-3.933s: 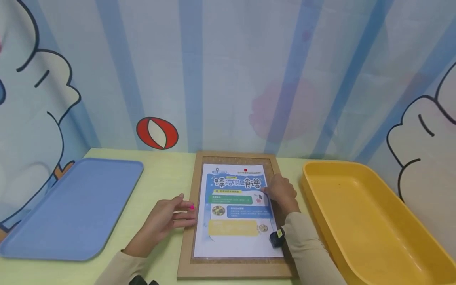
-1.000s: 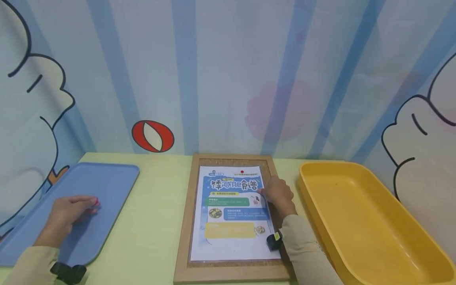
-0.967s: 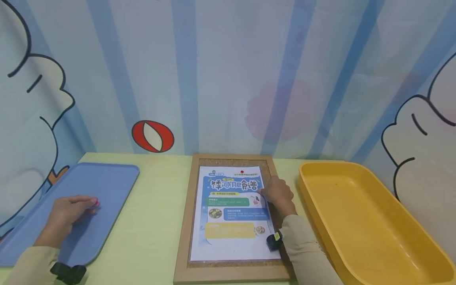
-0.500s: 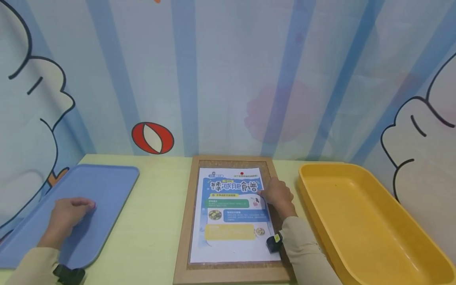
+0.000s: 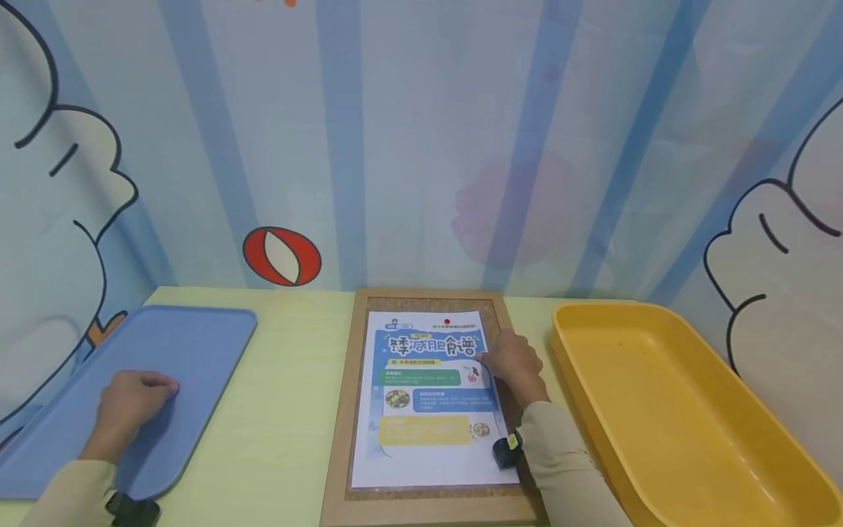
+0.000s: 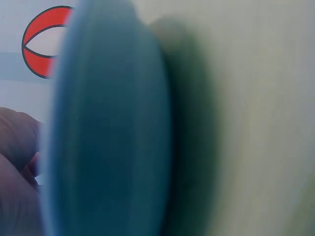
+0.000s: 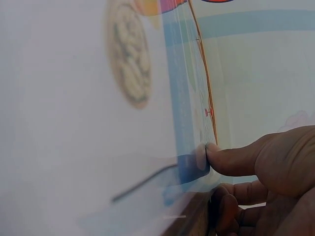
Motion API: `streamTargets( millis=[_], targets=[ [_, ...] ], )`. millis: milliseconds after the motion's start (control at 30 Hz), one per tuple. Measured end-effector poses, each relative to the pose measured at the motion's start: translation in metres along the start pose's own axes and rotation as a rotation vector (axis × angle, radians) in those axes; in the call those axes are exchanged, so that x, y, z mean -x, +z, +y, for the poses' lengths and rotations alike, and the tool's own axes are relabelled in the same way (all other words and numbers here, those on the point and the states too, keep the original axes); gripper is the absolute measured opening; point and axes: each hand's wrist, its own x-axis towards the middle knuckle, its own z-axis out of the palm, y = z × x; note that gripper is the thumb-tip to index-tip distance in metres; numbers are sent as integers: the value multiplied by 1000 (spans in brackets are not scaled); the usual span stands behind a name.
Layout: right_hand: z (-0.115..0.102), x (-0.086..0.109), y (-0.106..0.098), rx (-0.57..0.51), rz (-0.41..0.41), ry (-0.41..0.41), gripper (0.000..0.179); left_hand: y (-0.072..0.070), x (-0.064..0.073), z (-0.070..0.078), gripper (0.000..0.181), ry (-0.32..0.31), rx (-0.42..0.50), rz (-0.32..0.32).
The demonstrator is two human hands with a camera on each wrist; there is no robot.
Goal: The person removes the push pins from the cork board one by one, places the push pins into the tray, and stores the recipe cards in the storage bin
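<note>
My left hand [image 5: 132,410] is low over the blue tray [image 5: 214,329], its thumb and fingers pinching a small pink push pin, mostly hidden by the fingertips. In the left wrist view the tray's rim [image 6: 108,123] covers much of the picture, with part of the hand [image 6: 17,167] beside it. A wood-framed corkboard [image 5: 428,509] lies on the table with a printed sheet [image 5: 435,468] on it, a red push pin [image 5: 447,321] near the sheet's top. Gripping the board's right edge, my right hand [image 5: 516,362] has its thumb [image 7: 236,160] on the sheet and fingers curled beside the frame.
A deep yellow bin [image 5: 685,410] stands close to the board's right side. Pale yellow tabletop [image 5: 283,410] lies between tray and board. A printed curtain [image 5: 421,146] hangs right behind the table's back edge.
From beside the board's left edge, my left hand has moved left over the blue tray with the pink push pin, then lowered slightly. The right hand has stayed on the board's edge.
</note>
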Motion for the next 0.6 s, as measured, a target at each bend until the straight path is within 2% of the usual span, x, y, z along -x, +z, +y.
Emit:
streamTargets(
  millis=[333,600],
  targets=[
    [-1,0,0,-15,1,-5,37,-5,-6,-2,28,-39,21,-37],
    [2,0,2,-6,13,-21,36,-10,-10,-8,39,-29,70,-81]
  ],
)
